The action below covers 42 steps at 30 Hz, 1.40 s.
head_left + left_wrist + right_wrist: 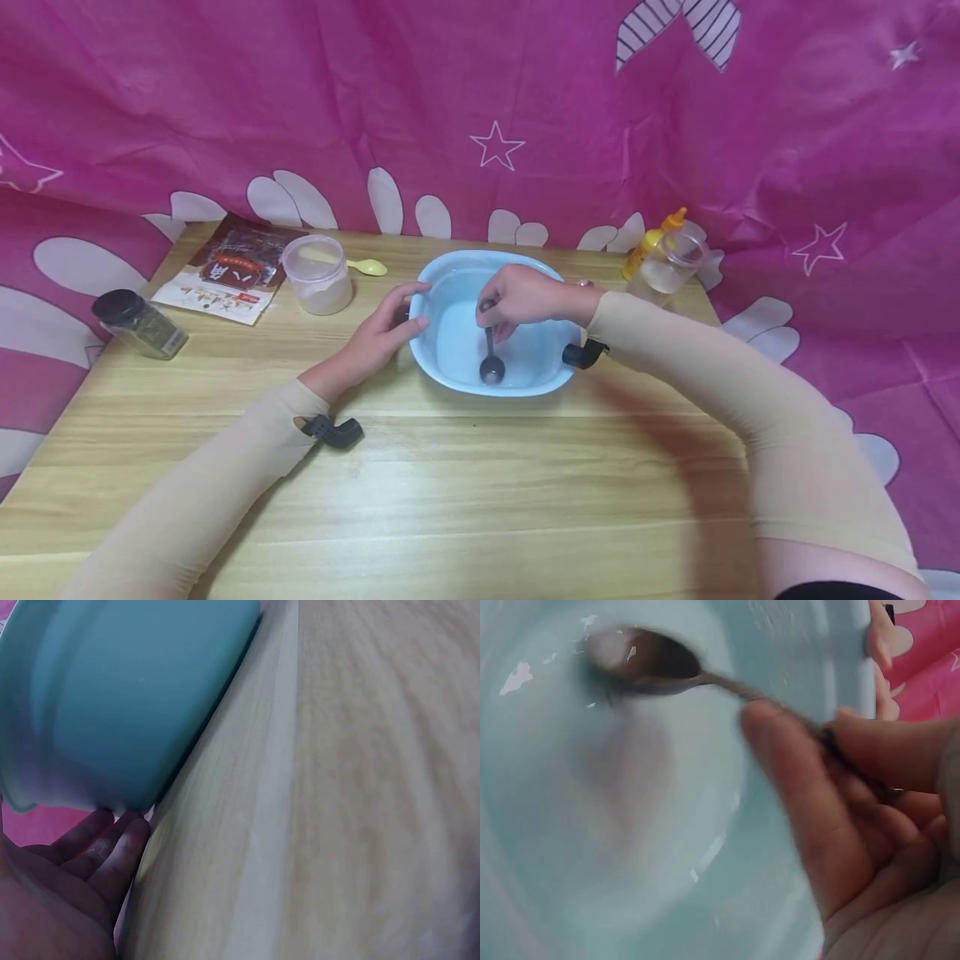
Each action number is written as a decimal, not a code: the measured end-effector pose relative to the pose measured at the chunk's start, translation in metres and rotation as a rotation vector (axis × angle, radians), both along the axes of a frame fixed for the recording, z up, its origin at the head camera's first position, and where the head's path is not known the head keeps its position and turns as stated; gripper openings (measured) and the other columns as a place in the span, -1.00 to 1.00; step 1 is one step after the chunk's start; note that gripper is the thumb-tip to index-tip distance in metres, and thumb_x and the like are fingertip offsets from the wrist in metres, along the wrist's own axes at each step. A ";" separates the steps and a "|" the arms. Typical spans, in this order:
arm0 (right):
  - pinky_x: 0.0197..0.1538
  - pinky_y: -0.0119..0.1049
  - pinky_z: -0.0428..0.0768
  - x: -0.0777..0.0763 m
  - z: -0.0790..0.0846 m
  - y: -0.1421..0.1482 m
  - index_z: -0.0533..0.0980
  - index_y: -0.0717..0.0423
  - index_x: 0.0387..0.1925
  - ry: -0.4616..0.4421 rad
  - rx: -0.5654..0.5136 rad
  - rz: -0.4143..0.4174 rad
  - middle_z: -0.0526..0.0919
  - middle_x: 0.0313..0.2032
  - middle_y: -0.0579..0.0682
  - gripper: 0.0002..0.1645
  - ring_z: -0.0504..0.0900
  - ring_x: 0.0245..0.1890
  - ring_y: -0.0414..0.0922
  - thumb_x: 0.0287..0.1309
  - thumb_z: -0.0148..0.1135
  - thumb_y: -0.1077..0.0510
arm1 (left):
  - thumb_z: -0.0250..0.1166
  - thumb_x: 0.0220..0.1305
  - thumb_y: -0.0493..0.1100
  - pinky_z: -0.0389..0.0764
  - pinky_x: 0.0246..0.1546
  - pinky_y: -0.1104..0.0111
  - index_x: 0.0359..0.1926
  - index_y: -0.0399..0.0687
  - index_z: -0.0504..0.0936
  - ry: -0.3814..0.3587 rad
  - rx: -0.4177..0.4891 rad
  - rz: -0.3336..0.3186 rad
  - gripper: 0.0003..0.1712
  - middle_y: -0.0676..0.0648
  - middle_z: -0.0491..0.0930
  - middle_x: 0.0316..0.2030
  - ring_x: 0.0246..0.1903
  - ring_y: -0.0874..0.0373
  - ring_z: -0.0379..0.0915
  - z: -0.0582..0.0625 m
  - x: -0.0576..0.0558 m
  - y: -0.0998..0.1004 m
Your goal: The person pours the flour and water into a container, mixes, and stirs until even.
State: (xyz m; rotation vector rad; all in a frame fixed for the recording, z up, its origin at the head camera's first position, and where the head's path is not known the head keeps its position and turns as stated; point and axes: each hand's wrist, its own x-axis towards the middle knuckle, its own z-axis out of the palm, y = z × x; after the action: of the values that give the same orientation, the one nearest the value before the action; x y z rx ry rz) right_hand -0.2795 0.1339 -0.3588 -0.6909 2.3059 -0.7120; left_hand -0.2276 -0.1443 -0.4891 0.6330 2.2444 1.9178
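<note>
A light blue plastic basin (pixel 442 367) stands on the table with clear-looking liquid in it. My left hand (pixel 378 329) holds its left rim, thumb over the edge; in the left wrist view the fingers (pixel 124 859) touch the outer wall. Above the basin, my right hand (pixel 517 298) pinches the handle of a dark metal spoon (pixel 492 367). The spoon's bowl (pixel 649 660) points down toward the near side of the basin, at the liquid; it is blurred in the right wrist view. Whether liquid lies in the spoon I cannot tell.
Left of the basin are a clear tub (pixel 322 287) of white powder, a yellow spoon (pixel 367 267), a printed food packet (pixel 232 271) and a black-lidded spice jar (pixel 142 325). Behind my right wrist stand a clear cup (pixel 667 262) and a yellow bottle (pixel 641 252). A pink curtain (pixel 420 100) hangs behind.
</note>
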 end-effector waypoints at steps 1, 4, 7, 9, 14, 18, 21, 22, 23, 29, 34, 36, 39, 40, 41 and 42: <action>-0.06 -0.18 0.85 0.001 -0.003 -0.002 0.79 0.33 -0.03 -0.042 -0.042 -0.025 0.86 -0.32 0.04 -0.77 0.91 -0.23 0.01 0.51 0.43 0.20 | 0.23 0.68 -0.15 0.53 0.41 -0.19 0.67 0.02 0.29 0.002 0.003 -0.003 -0.34 -0.42 0.53 0.42 0.42 -0.31 0.50 0.000 0.000 0.000; -0.01 -0.15 0.85 0.001 -0.008 -0.007 0.78 0.34 0.04 -0.094 -0.152 -0.084 0.88 -0.24 0.07 -0.74 0.90 -0.10 0.12 0.50 0.45 0.20 | 0.23 0.68 -0.15 0.52 0.43 -0.19 0.67 0.02 0.29 0.007 0.011 -0.012 -0.34 -0.43 0.52 0.43 0.43 -0.30 0.50 0.000 0.000 0.001; 0.02 -0.15 0.84 -0.001 -0.011 -0.011 0.79 0.31 0.05 -0.060 -0.215 -0.125 0.89 -0.21 0.06 -0.75 0.88 -0.02 0.20 0.50 0.46 0.21 | 0.22 0.69 -0.15 0.48 0.46 -0.20 0.67 0.02 0.28 0.010 0.015 -0.018 -0.34 -0.43 0.51 0.44 0.44 -0.31 0.49 0.000 -0.001 0.001; 0.02 -0.19 0.84 -0.003 -0.010 -0.013 0.81 0.27 0.03 0.005 -0.219 -0.149 0.89 -0.21 0.02 -0.77 0.88 -0.02 0.19 0.49 0.47 0.19 | 0.22 0.68 -0.16 0.47 0.46 -0.20 0.67 0.01 0.28 0.010 0.016 -0.019 -0.34 -0.44 0.52 0.43 0.43 -0.32 0.49 0.000 -0.001 0.001; -0.01 -0.26 0.80 -0.010 -0.007 -0.008 0.83 0.14 0.08 0.249 -0.122 -0.206 0.87 -0.19 -0.05 -0.76 0.87 -0.09 0.01 0.52 0.47 0.14 | 0.21 0.68 -0.16 0.49 0.45 -0.21 0.67 0.01 0.28 0.003 0.016 -0.020 -0.34 -0.43 0.49 0.45 0.45 -0.31 0.47 0.000 -0.001 0.002; -0.15 -0.22 0.69 -0.015 -0.006 0.002 0.84 0.10 0.07 0.425 -0.031 -0.208 0.86 -0.22 -0.04 -0.78 0.79 -0.19 -0.11 0.53 0.46 0.13 | 0.22 0.68 -0.16 0.48 0.45 -0.20 0.67 0.02 0.28 -0.001 0.016 -0.017 -0.34 -0.42 0.48 0.47 0.45 -0.31 0.47 0.000 -0.001 0.002; -0.18 -0.21 0.63 -0.016 -0.006 0.011 0.85 0.11 0.01 0.496 0.003 -0.195 0.86 -0.28 -0.02 -0.81 0.75 -0.22 -0.10 0.53 0.45 0.15 | 0.22 0.68 -0.15 0.50 0.44 -0.20 0.67 0.03 0.28 -0.005 0.014 -0.011 -0.34 -0.42 0.49 0.45 0.44 -0.31 0.48 0.000 -0.001 0.002; -0.19 -0.21 0.62 -0.016 -0.005 0.014 0.85 0.11 0.00 0.511 0.013 -0.193 0.86 -0.29 -0.03 -0.82 0.74 -0.23 -0.10 0.53 0.45 0.15 | 0.22 0.68 -0.15 0.50 0.43 -0.21 0.67 0.03 0.28 -0.006 0.013 -0.009 -0.34 -0.42 0.49 0.45 0.43 -0.31 0.48 0.000 -0.001 0.001; -0.16 -0.20 0.61 -0.016 -0.005 0.017 0.85 0.12 -0.01 0.521 0.020 -0.190 0.86 -0.30 -0.03 -0.82 0.73 -0.23 -0.09 0.53 0.44 0.15 | 0.22 0.68 -0.15 0.51 0.43 -0.20 0.67 0.04 0.28 -0.006 0.011 -0.006 -0.34 -0.42 0.50 0.44 0.43 -0.31 0.48 0.000 -0.001 0.001; -0.13 -0.16 0.60 -0.010 -0.001 0.033 0.86 0.13 -0.02 0.533 0.083 -0.175 0.85 -0.34 -0.01 -0.81 0.71 -0.28 -0.06 0.53 0.42 0.14 | 0.23 0.68 -0.16 0.55 0.40 -0.14 0.67 0.02 0.29 -0.007 0.003 0.001 -0.34 -0.42 0.52 0.42 0.41 -0.30 0.50 -0.001 0.000 0.000; -0.15 -0.17 0.62 0.007 0.006 0.036 0.85 0.13 -0.05 0.530 0.143 -0.147 0.84 -0.35 -0.03 -0.83 0.71 -0.29 -0.07 0.52 0.44 0.14 | 0.23 0.68 -0.17 0.55 0.40 -0.14 0.66 0.01 0.29 -0.005 0.005 0.002 -0.34 -0.43 0.51 0.42 0.42 -0.30 0.50 -0.001 0.000 0.000; -0.15 -0.17 0.64 0.014 0.007 0.037 0.85 0.12 -0.06 0.540 0.160 -0.125 0.85 -0.31 -0.05 -0.84 0.71 -0.28 -0.08 0.51 0.45 0.14 | 0.23 0.68 -0.17 0.54 0.40 -0.15 0.66 0.01 0.29 -0.003 0.004 0.003 -0.34 -0.43 0.52 0.42 0.41 -0.30 0.50 -0.001 0.000 0.000; -0.16 -0.20 0.65 0.027 0.006 0.037 0.85 0.09 -0.07 0.569 0.175 -0.094 0.86 -0.25 -0.09 -0.84 0.71 -0.26 -0.09 0.51 0.44 0.14 | 0.23 0.68 -0.16 0.53 0.41 -0.16 0.67 0.01 0.28 -0.005 0.002 0.002 -0.34 -0.43 0.52 0.41 0.41 -0.30 0.50 -0.001 -0.001 0.000; -0.18 -0.19 0.65 0.031 0.006 0.037 0.86 0.08 -0.07 0.578 0.177 -0.088 0.87 -0.25 -0.10 -0.85 0.71 -0.27 -0.10 0.51 0.44 0.13 | 0.23 0.68 -0.16 0.52 0.42 -0.16 0.67 0.02 0.29 -0.005 0.000 0.002 -0.34 -0.43 0.52 0.41 0.40 -0.30 0.50 -0.001 -0.001 0.000; -0.21 -0.16 0.61 0.034 0.005 0.037 0.86 0.06 -0.08 0.588 0.179 -0.082 0.87 -0.25 -0.12 -0.85 0.70 -0.29 -0.10 0.50 0.45 0.13 | 0.23 0.68 -0.16 0.52 0.42 -0.17 0.67 0.02 0.29 -0.005 0.000 0.002 -0.34 -0.43 0.53 0.41 0.40 -0.30 0.50 -0.001 -0.001 0.000; -0.22 -0.13 0.60 0.038 0.005 0.036 0.86 0.05 -0.08 0.592 0.175 -0.080 0.87 -0.27 -0.14 -0.86 0.70 -0.31 -0.10 0.50 0.45 0.12 | 0.23 0.68 -0.16 0.51 0.42 -0.18 0.67 0.02 0.29 -0.005 0.001 0.002 -0.34 -0.43 0.53 0.41 0.40 -0.30 0.50 -0.001 -0.001 0.000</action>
State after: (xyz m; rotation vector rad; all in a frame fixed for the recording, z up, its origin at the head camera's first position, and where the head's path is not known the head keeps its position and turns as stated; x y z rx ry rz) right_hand -0.2414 0.1702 -0.3537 -0.8099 2.9034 -0.3564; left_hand -0.2284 -0.1446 -0.4902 0.6255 2.2418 1.9186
